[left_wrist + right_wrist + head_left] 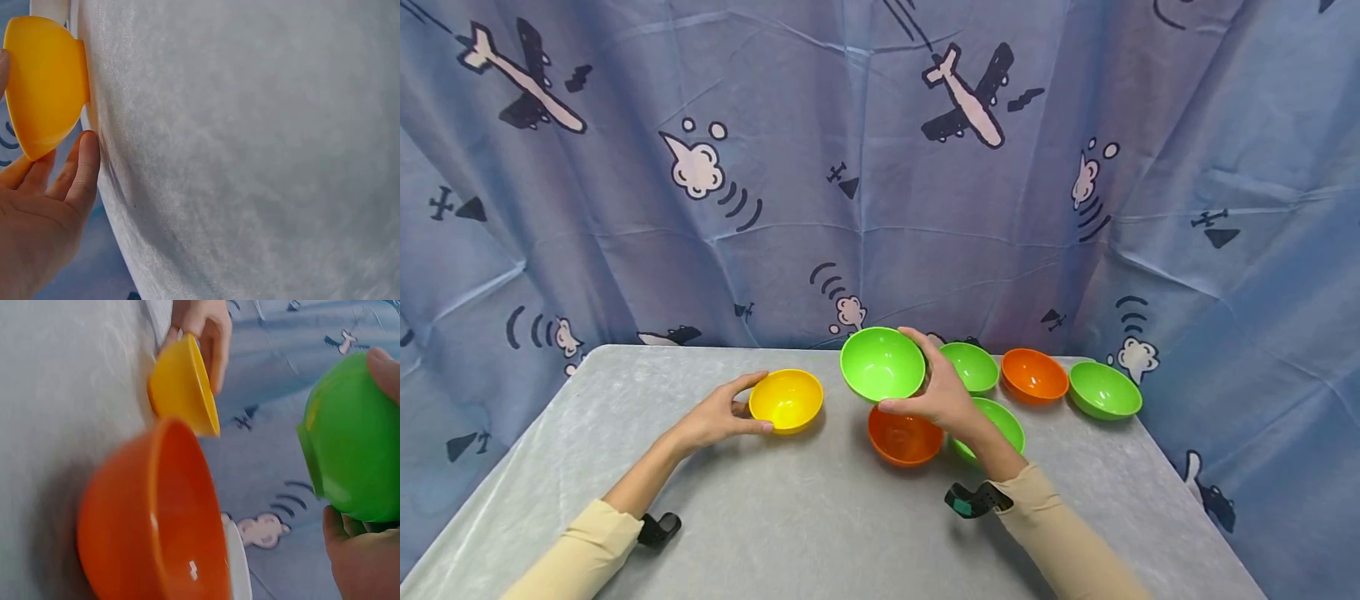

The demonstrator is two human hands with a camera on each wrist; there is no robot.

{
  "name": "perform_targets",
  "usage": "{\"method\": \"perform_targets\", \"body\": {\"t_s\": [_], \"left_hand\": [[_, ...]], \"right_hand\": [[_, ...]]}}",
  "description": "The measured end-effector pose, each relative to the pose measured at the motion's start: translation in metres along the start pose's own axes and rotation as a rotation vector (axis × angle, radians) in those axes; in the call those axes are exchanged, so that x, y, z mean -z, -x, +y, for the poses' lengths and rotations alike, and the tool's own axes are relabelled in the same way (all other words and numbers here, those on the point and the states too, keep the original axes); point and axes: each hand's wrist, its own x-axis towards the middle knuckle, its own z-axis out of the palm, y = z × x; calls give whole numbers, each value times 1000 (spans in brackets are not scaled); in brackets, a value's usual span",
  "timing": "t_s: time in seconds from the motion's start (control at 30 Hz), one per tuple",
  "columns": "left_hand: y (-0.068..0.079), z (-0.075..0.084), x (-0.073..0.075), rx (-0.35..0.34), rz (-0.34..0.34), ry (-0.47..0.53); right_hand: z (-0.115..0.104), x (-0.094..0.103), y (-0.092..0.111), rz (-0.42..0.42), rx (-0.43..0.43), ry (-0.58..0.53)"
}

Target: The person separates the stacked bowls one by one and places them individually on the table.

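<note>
My right hand (936, 387) grips a green bowl (880, 367) by its right side, thumb in front and fingers behind. In the right wrist view this green bowl (353, 437) is up off the table, its foot showing. An orange bowl (906, 437) stands on the table just in front of and below it. To the left, my left hand (718, 417) holds a yellow bowl (787, 402) between thumb and fingers at its left side. The left wrist view shows the yellow bowl (47, 84) upright, its foot close to the tabletop, with the fingertips (40, 164) at its rim.
Behind and under my right forearm stand two more green bowls (973, 367) (1000, 429). Farther right are an orange bowl (1034, 377) and a green bowl (1103, 390) near the table's corner. The grey-covered table (820, 525) ends at a blue patterned curtain (790, 150).
</note>
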Motion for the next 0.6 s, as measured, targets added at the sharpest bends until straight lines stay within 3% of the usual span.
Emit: {"method": "perform_targets", "body": {"t_s": [0.2,0.43,0.6], "left_hand": [[0,0,1,12,-4,-1],[0,3,1,29,-2,-9],[1,2,2,33,2,-11]], "right_hand": [[3,28,8,31,-59,-12],[34,68,19,74,-35,-29],[41,90,31,122,-67,8]]}}
